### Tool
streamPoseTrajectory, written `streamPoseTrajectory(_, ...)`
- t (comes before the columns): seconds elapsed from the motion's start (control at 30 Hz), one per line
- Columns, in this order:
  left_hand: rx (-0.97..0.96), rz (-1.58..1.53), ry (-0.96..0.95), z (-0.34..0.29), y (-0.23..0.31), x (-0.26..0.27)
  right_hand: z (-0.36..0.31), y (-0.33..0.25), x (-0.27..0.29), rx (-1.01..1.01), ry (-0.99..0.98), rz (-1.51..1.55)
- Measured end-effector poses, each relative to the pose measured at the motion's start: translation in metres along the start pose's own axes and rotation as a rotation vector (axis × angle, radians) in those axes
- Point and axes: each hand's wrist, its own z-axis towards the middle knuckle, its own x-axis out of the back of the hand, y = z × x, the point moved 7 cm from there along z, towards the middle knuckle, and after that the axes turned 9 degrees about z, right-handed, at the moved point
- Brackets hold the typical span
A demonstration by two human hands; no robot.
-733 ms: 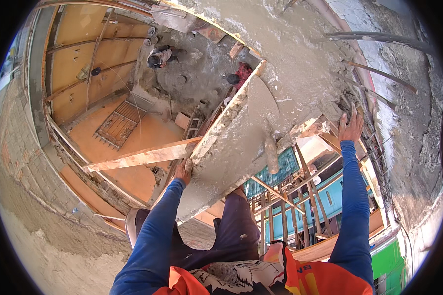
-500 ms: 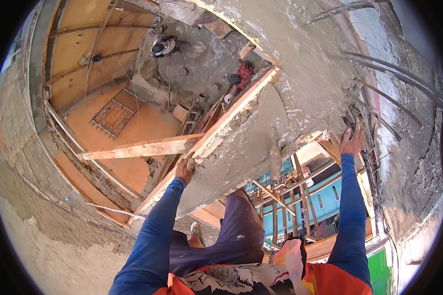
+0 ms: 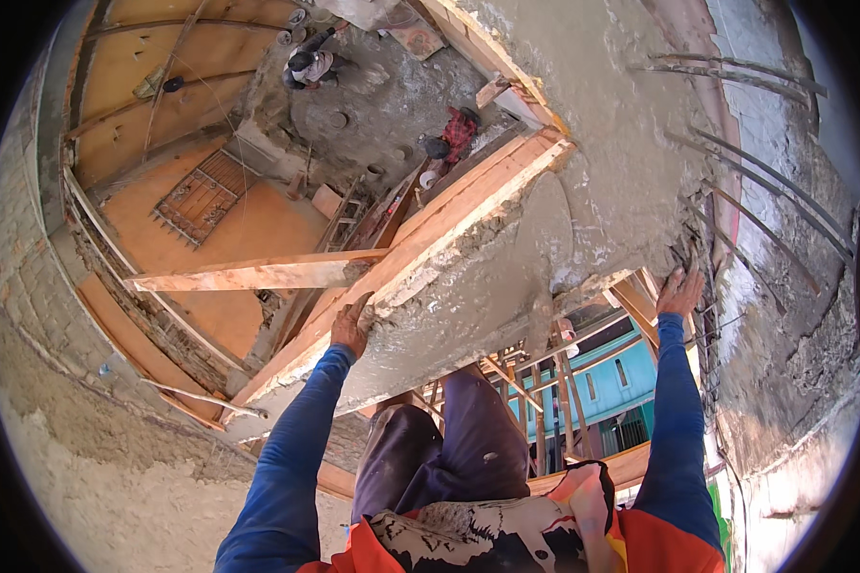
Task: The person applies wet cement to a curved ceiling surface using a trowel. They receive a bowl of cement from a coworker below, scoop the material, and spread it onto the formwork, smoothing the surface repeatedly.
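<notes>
Grey wet concrete slab (image 3: 621,172) is lying before us, reaching from a long pale timber form board (image 3: 440,229) on our left toward a rough grey wall (image 3: 784,363) on our right. Our left hand (image 3: 351,327) is resting where board and concrete are meeting, fingers extended, holding nothing loose. Our right hand (image 3: 681,291) is resting at the slab's near right corner, palm down, fingers straight and slightly parted, likewise holding nothing. Between them a mortar-coated trowel (image 3: 543,315) is lying untouched, handle pointing back toward us.

Bracing well, we are judging, is calling for weight shared across both palms, the left bearing on timber rather than soft mix, wrists clear of the trowel handle.

Edges: beyond the board, the ground is dropping to a lower room where two people are working, one wearing a red checked top (image 3: 459,134); a sloping pale plank (image 3: 258,275) is crossing that drop. Nearer us, an opening is showing a turquoise wall (image 3: 606,380) below. Thin dark steel bars (image 3: 764,239) are jutting beyond our right hand, so room is looking tighter there, wider forward over the concrete.
</notes>
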Motion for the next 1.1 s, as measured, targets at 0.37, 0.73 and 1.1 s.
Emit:
streamPoseTrajectory(0.37, -0.086, -0.093, 0.035, 0.005, -0.002, -0.005, -0.004, -0.001, 0.004, 0.022, 0.032, -0.001)
streamPoseTrajectory(0.73, 0.061, 0.005, 0.021, 0.008, -0.027, -0.027, 0.000, 0.012, -0.001, -0.078, -0.078, 0.032)
streamPoseTrajectory(1.1, -0.036, 0.016, 0.155, 0.008, -0.044, -0.030, 0.000, 0.010, -0.001, -0.110, -0.074, 0.050)
